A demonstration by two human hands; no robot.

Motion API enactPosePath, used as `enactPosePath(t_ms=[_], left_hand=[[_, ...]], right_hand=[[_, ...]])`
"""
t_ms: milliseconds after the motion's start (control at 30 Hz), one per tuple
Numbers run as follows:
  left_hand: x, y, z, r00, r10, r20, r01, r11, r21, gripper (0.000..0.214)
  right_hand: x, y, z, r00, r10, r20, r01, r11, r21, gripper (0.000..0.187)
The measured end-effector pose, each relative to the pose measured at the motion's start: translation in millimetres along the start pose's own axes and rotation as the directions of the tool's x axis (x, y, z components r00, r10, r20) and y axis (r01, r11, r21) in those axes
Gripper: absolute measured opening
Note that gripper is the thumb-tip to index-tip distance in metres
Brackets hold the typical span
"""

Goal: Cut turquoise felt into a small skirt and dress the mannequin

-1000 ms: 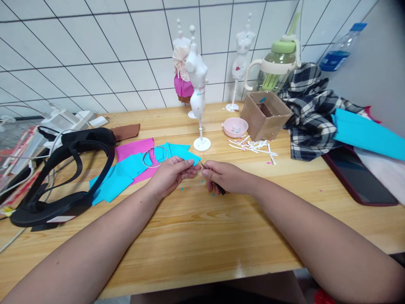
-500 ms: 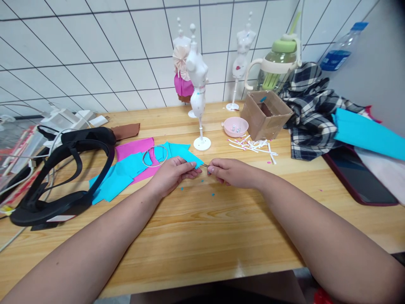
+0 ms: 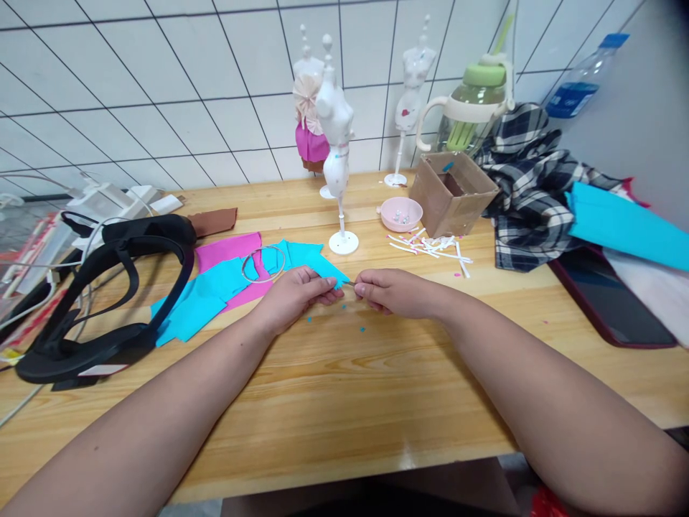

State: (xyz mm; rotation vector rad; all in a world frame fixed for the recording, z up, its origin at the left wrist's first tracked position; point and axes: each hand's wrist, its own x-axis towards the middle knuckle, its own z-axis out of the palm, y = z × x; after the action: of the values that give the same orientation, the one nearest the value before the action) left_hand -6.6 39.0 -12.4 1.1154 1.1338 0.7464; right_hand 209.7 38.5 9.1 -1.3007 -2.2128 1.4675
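Left hand: pinching blue sheet
Right hand: gripping slim tool
Bottle label: we can't read it
Pink bowl: small shiny bits
Cardboard box: blue scrap

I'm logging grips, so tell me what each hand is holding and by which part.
The left hand pinches blue fabric near its right end. The right hand grips a slim tool, mostly hidden, behind its exposed tip.

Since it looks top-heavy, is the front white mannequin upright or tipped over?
Upright: the front white mannequin rises above its thin stand, and the round base sits flat on the wooden table.
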Motion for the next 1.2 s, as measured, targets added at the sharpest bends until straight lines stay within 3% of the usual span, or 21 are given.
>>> enactPosePath(t_ms=[1200], left_hand=[[-0.9,-0.1,2.6,1.0,0.016,-0.018,-0.016,1.0,0.001,0.027]], right_hand=[[1.3,0.7,-3.3,1.0,0.014,-0.027,-0.014,1.0,0.018,0.023]])
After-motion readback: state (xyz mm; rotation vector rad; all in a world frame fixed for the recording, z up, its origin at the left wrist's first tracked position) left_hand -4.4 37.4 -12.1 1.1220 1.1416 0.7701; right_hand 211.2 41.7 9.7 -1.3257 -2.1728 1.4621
